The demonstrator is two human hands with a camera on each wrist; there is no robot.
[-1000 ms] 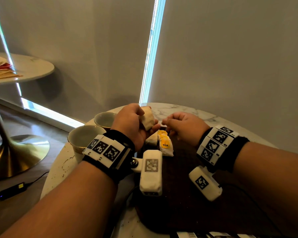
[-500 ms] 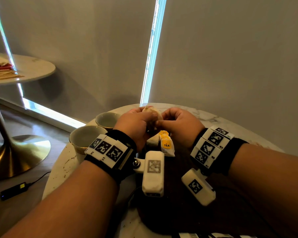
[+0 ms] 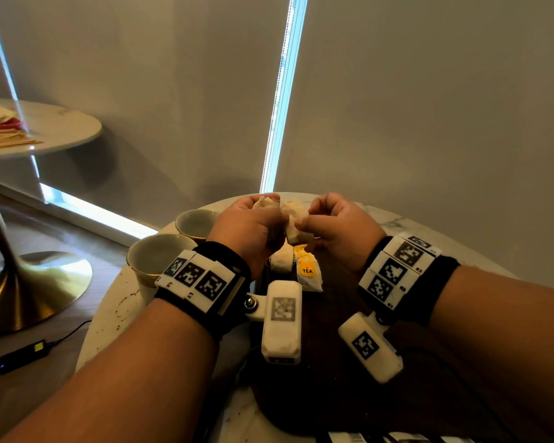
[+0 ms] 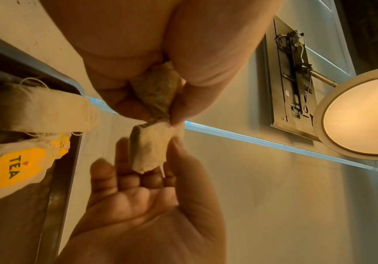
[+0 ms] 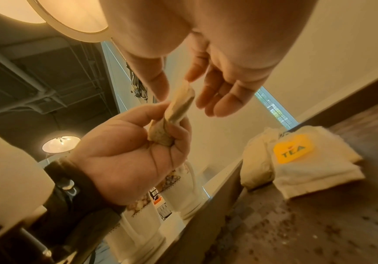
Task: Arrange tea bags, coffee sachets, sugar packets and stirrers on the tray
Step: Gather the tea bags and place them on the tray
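My left hand [image 3: 269,212] grips a tea bag [image 4: 154,89] in its curled fingers, above the far end of the dark tray [image 3: 333,362]. Right beside it, my right hand [image 3: 304,222] pinches a second pale tea bag [image 3: 295,225] between thumb and fingers; the two bags touch end to end. In the right wrist view the pinched bag [image 5: 181,103] stands upright over the left fist. Two more tea bags lie on the tray's far end, one plain [image 3: 282,260] and one with a yellow TEA tag [image 3: 307,273].
Two empty cups [image 3: 160,257] [image 3: 195,220] stand on the marble table left of the tray. Printed sachets [image 3: 397,438] lie at the near edge. A second round table [image 3: 61,129] with packets stands far left. A power adapter [image 3: 23,356] lies on the floor.
Both hands have risen and moved farther from me. The right hand came in to the left hand and took hold of a tea bag between them.
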